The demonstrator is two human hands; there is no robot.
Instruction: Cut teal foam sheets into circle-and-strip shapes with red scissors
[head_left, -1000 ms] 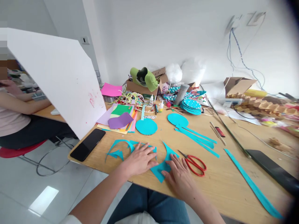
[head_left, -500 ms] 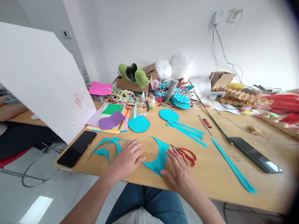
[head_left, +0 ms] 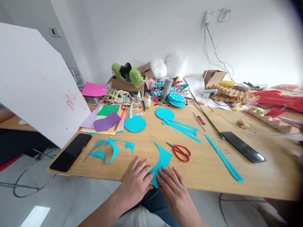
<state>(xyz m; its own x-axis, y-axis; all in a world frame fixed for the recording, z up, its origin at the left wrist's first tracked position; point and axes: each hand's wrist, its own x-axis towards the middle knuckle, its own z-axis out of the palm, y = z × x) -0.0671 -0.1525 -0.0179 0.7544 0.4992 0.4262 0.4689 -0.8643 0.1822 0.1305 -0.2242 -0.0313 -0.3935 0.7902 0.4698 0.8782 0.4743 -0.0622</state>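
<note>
A blue scrap with a curved cut edge (head_left: 164,157) lies at the table's front edge, its lower tip reaching the rim. My left hand (head_left: 139,178) rests on its left side, fingers stretched and spread. From the right, my right hand (head_left: 173,186) lays its extended fingers flat on the same scrap. Both thumbs are low by the near edge, partly hidden. Red-handled scissors (head_left: 181,153) sit just beyond my right hand. Curved blue offcuts (head_left: 111,151) are to the left. Farther back are a blue disc (head_left: 135,124) and another disc (head_left: 165,113) with strips beside it.
Black phones lie at left (head_left: 71,152) and right (head_left: 243,147). A long blue strip (head_left: 223,157) is on the right. Coloured sheets (head_left: 107,121), a grey bottle (head_left: 167,89) and boxes crowd the back. A white board (head_left: 40,82) stands at left.
Both hands have come together at the table's front edge, the right moving left. The blue scrap has turned and shifted toward me. The scissors now lie uncovered, and the camera view has shifted.
</note>
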